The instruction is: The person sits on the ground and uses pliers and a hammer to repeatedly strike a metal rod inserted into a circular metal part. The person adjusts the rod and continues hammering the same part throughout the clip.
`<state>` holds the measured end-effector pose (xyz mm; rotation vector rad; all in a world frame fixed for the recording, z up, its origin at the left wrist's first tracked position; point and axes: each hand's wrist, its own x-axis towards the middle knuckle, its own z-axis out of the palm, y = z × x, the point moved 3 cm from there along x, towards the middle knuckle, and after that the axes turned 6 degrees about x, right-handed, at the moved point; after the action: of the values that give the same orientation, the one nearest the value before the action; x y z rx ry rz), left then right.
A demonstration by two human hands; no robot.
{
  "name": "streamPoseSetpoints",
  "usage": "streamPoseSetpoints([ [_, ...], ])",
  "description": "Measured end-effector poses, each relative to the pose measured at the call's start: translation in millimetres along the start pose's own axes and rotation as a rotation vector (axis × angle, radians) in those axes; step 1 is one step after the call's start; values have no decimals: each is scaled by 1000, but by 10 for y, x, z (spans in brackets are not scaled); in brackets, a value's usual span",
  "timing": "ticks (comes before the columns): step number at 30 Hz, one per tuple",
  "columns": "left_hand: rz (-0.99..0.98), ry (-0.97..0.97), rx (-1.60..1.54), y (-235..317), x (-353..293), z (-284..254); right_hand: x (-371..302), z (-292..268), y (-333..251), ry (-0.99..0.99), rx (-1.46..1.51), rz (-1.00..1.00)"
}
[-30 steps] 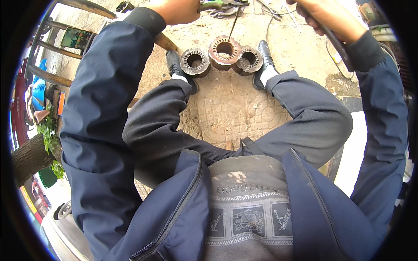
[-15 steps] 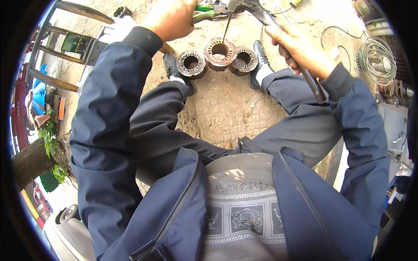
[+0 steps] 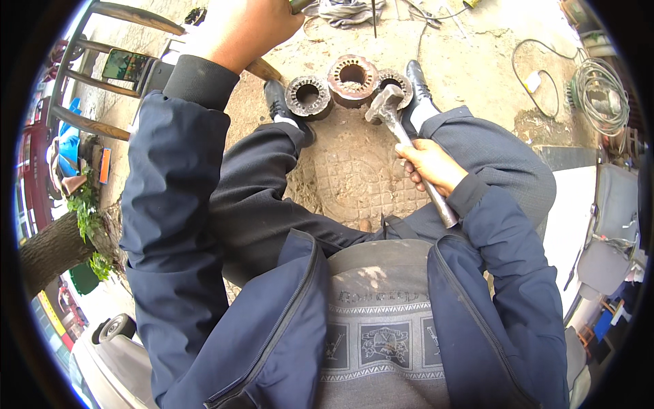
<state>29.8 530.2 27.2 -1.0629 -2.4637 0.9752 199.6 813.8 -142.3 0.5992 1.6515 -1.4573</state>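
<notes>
In my right hand (image 3: 432,165) is a hammer (image 3: 446,210), gripped around its metal handle, with the head up and to the left over the right-hand ring. My left hand (image 3: 248,24), at the top edge, is closed around green-handled pliers (image 3: 300,5); their jaws are out of view. A thin dark rod (image 3: 374,20) hangs down from the top edge. Between my shoes stand three slotted metal stator cores: a left one (image 3: 293,100), a taller, rust-toned middle one (image 3: 350,101) and a right one (image 3: 407,85), partly hidden by the hammer head.
A wooden-runged ladder (image 3: 95,123) bearing a phone (image 3: 125,66) stands at the left, near a tree trunk (image 3: 51,252). Coiled wire (image 3: 603,99) lies at the far right. A grey cloth (image 3: 344,12) is on the ground at the top, and a cable (image 3: 420,41) runs nearby.
My right hand has brought the hammer down and toward me, away from the rod. My left hand has risen, taking the pliers mostly out of view, and the rod sits higher above the middle core.
</notes>
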Motion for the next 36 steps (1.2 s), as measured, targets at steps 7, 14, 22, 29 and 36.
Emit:
streamPoseSetpoints([
  [7,93,-36,-65,239,10,379,-47,-14,95,-8,217,12],
  [14,84,-307,-87,245,70,320,-35,-41,7,23,278,-19],
  [22,67,-278,-109,265,77,197,-48,-64,6,16,305,-18],
  [29,71,-244,-83,276,67,195,-67,-48,-33,3,306,-55],
  [36,21,-151,-193,259,50,150,-66,-55,-46,13,307,-64],
])
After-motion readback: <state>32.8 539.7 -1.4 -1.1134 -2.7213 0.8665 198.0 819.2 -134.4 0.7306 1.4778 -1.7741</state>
